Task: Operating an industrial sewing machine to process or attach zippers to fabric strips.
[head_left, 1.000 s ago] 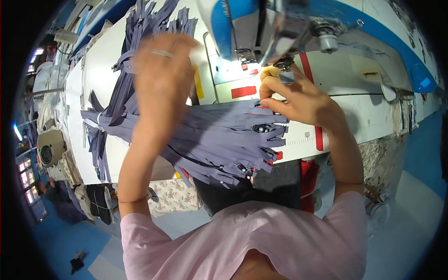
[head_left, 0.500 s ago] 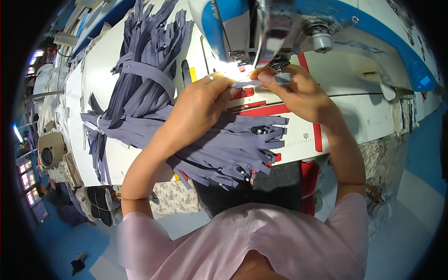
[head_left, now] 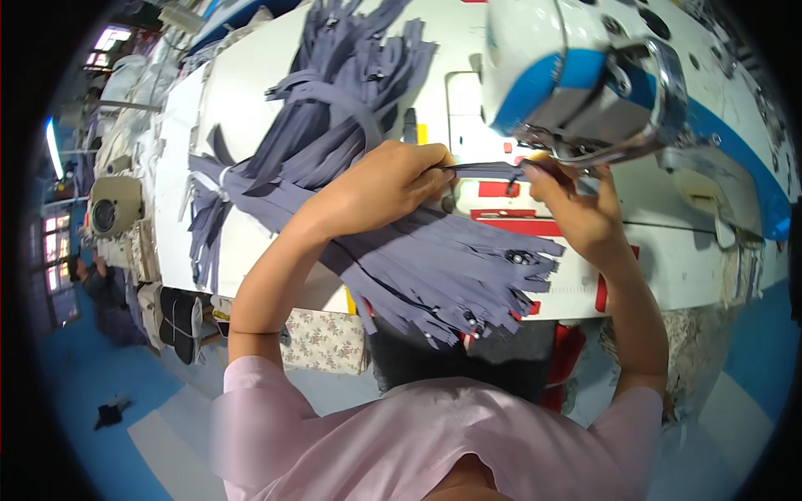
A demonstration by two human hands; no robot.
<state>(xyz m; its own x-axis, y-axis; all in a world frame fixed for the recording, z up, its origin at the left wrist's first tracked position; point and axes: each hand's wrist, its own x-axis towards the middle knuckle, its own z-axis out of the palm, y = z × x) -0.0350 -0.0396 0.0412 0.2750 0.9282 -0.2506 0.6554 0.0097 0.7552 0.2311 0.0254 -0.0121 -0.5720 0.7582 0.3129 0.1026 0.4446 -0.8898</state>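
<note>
A grey zipper (head_left: 489, 170) is stretched level between my two hands, just in front of the sewing machine (head_left: 576, 92). My left hand (head_left: 393, 184) pinches its left end, the fingers closed. At the other end, my right hand (head_left: 576, 200) grips it close under the machine's head; part of the fingers is hidden there. A dark slider seems to hang from the zipper near the right hand. Below my left forearm, a bundle of grey zippers (head_left: 443, 259) fans out toward the table's front edge. Another tied bundle (head_left: 326, 108) lies farther back on the left.
Red and yellow tape strips mark the white sewing table (head_left: 668, 267). At its front edge hangs a floral cloth (head_left: 324, 341). A beige round-fronted device (head_left: 115, 205) stands at the left, and another person (head_left: 109, 288) is in the left background.
My hands have drawn slightly apart, and more of the zipper shows between them. The view has shifted, so the table and bundles sit farther right.
</note>
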